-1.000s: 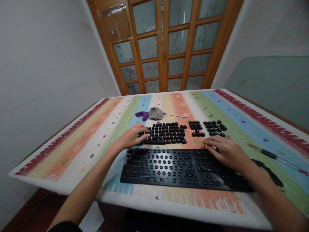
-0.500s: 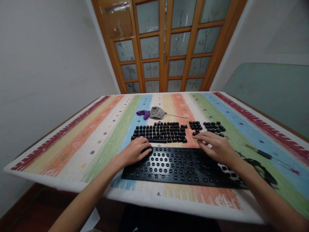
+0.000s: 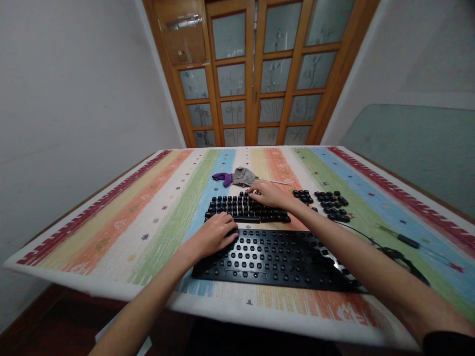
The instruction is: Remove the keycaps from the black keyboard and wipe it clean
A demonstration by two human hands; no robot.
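Note:
A black keyboard [image 3: 256, 252] with its keycaps off lies near the table's front edge, its bare key stems showing. My left hand [image 3: 217, 233] grips its upper left corner, thumb on top and fingers bent over the far edge. Behind the keyboard, loose black keycaps [image 3: 232, 205] lie in keyboard order. My right hand [image 3: 267, 194] reaches across to their far row, with thumb and fingers closed at a small keycap there. That hand and its forearm hide part of the keycap rows and the keyboard's right side.
Beyond the keycaps lie a grey cloth [image 3: 243, 176], a purple cloth [image 3: 222, 178] and a thin rod [image 3: 276, 182]. More keycaps [image 3: 330, 200] sit to the right. A black cable [image 3: 399, 257] and a dark-handled screwdriver [image 3: 408, 241] rest at the right on the striped tablecloth [image 3: 148, 222].
My right hand has moved left and farther away, from above the keyboard's right half to the far row of keycaps. My left hand stays on the keyboard's corner.

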